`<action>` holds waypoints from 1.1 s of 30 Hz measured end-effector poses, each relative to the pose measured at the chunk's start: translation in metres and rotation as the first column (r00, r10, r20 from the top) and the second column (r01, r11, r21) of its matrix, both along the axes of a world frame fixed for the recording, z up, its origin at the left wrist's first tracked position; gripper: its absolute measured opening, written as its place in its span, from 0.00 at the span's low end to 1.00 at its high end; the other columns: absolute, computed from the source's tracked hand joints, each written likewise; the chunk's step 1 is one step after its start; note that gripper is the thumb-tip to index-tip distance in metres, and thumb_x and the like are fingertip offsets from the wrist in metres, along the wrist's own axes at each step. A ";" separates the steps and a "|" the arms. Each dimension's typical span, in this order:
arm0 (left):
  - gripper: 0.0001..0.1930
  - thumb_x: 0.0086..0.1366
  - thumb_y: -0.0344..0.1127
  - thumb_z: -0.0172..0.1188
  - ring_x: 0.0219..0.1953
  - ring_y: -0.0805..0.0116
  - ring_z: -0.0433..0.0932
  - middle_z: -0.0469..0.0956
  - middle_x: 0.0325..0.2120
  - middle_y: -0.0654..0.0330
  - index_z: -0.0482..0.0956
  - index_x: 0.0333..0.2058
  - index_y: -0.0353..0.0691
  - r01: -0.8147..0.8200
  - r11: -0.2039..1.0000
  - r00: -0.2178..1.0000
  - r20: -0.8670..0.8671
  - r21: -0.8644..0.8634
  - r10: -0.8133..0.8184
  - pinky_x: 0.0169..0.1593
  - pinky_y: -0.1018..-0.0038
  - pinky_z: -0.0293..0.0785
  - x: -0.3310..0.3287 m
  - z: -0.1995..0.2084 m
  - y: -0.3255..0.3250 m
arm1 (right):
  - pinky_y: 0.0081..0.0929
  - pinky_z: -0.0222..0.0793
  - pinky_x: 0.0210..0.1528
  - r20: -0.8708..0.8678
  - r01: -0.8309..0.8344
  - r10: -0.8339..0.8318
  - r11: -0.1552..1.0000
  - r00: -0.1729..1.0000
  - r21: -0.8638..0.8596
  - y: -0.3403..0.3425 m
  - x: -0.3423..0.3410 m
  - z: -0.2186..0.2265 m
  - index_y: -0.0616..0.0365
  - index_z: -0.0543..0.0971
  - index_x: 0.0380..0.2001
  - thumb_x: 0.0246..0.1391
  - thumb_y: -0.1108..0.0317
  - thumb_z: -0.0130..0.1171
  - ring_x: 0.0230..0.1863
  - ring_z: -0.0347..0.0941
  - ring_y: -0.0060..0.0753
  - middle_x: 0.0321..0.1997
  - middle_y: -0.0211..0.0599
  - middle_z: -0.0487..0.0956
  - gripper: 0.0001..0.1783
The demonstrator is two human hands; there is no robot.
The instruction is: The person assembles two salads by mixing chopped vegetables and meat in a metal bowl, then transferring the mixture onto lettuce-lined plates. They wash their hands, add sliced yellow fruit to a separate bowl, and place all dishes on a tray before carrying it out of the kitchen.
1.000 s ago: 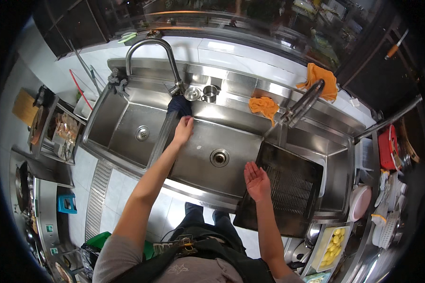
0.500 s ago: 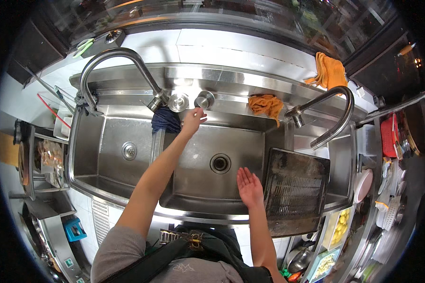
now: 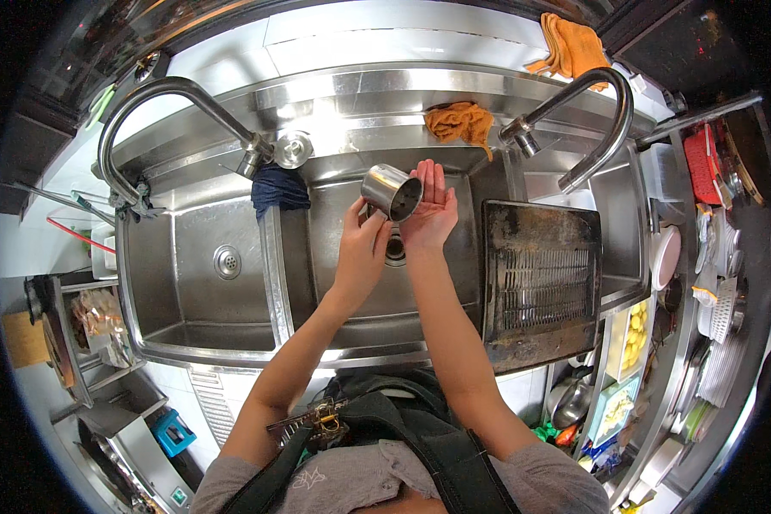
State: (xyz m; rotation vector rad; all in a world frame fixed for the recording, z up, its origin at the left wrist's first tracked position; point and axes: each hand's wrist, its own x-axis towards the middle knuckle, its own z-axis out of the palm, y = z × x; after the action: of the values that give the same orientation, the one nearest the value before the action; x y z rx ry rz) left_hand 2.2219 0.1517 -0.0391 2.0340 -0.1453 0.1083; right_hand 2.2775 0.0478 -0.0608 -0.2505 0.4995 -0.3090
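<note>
My left hand (image 3: 362, 248) grips a small stainless steel cup (image 3: 385, 190) near its base, above the middle basin (image 3: 338, 265). The cup is tilted, its mouth facing right toward my other palm; dark specks show inside. Just beside the mouth, my right hand (image 3: 430, 210) lies palm up with its fingers stretched out, holding nothing I can make out. Part of the basin's drain (image 3: 395, 249) shows between my wrists.
A blackened slotted tray (image 3: 541, 278) leans over the right basin. Curved faucets (image 3: 167, 88) rise on both sides. Along the ledge sit a round metal lid (image 3: 293, 149) and an orange cloth (image 3: 459, 124). A dark blue cloth (image 3: 280, 190) drapes over the divider.
My left hand has taken the steel cup off the back ledge and brought it nearer over the basin. My right hand has moved forward and left, up to the cup. The view has shifted.
</note>
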 end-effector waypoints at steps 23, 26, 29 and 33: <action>0.06 0.61 0.24 0.54 0.54 0.44 0.67 0.60 0.54 0.42 0.74 0.37 0.31 -0.047 0.986 0.966 0.258 0.161 0.004 0.55 0.61 0.69 -0.011 0.007 -0.001 | 0.37 0.56 0.65 -0.033 -0.027 0.032 0.991 0.999 0.131 0.005 -0.015 0.021 0.65 0.62 0.58 0.64 0.59 0.27 0.63 0.61 0.38 0.62 0.42 0.65 0.27; 0.05 0.61 0.24 0.55 0.54 0.44 0.67 0.60 0.53 0.42 0.74 0.37 0.31 -0.053 0.987 0.965 0.262 0.149 0.012 0.55 0.61 0.68 -0.011 0.007 0.000 | 0.36 0.57 0.65 -0.049 -0.049 0.056 0.990 0.997 0.131 0.007 -0.016 0.022 0.65 0.62 0.58 0.64 0.59 0.26 0.62 0.61 0.38 0.61 0.42 0.66 0.27; 0.06 0.61 0.25 0.55 0.53 0.44 0.68 0.62 0.52 0.41 0.74 0.37 0.31 -0.088 0.984 0.962 0.269 0.152 0.045 0.55 0.61 0.67 -0.013 0.008 0.000 | 0.34 0.58 0.64 -0.068 -0.073 0.084 0.986 0.994 0.152 0.010 -0.019 0.023 0.65 0.64 0.56 0.64 0.59 0.25 0.62 0.62 0.36 0.60 0.42 0.67 0.27; 0.07 0.62 0.27 0.54 0.50 0.44 0.69 0.65 0.49 0.41 0.75 0.37 0.31 -0.183 0.979 0.956 0.251 0.094 0.154 0.54 0.61 0.65 -0.012 0.008 0.000 | 0.30 0.61 0.61 -0.142 -0.136 0.152 0.984 0.978 0.117 0.017 -0.026 0.020 0.66 0.70 0.51 0.64 0.58 0.27 0.57 0.67 0.35 0.55 0.42 0.72 0.27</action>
State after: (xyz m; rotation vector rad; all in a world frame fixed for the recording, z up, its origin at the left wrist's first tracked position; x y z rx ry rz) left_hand 2.2097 0.1521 -0.0310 2.1423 -0.1328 0.4677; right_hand 2.2512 0.0647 -0.0407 -0.2061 0.6417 -0.1217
